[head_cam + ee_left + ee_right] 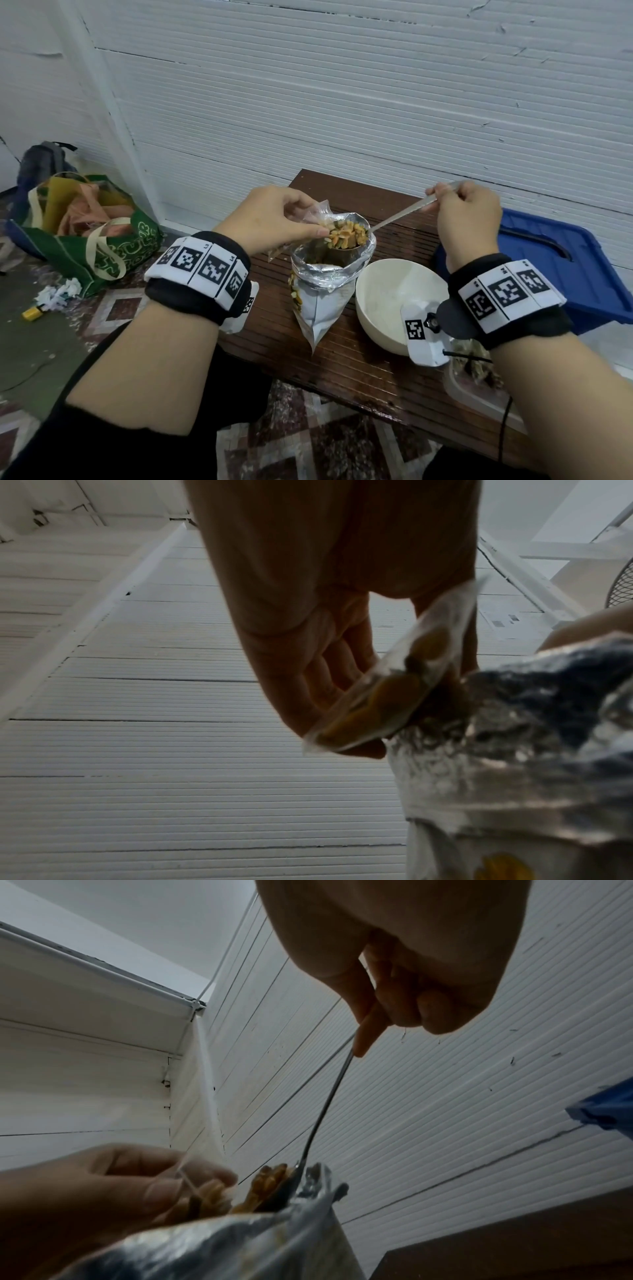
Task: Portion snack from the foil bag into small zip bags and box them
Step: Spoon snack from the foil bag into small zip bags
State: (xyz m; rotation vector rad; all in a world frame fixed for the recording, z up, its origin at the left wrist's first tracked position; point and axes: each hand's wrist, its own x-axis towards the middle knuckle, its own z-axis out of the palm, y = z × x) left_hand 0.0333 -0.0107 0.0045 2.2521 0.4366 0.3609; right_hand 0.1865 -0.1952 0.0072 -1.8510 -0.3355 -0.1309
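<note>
An open silver foil bag [325, 291] stands on the dark wooden table [359, 370]. My left hand [274, 222] pinches a small clear zip bag [317, 214] at the foil bag's far left rim; the left wrist view shows this zip bag [411, 674] with a few snack pieces inside, beside the foil bag [514, 737]. My right hand [466, 216] grips the handle of a metal spoon [397, 216]. The spoon's bowl, heaped with orange and green snack [346, 233], hovers over the foil bag's mouth next to the zip bag. The right wrist view shows the spoon [325, 1110] reaching down to the foil bag [240, 1240].
A white bowl [394, 301] stands right of the foil bag. A clear plastic box [479, 377] with filled bags lies near the table's front right edge. A blue bin lid [555, 260] lies at the right. A green tote bag [96, 233] rests on the floor at the left.
</note>
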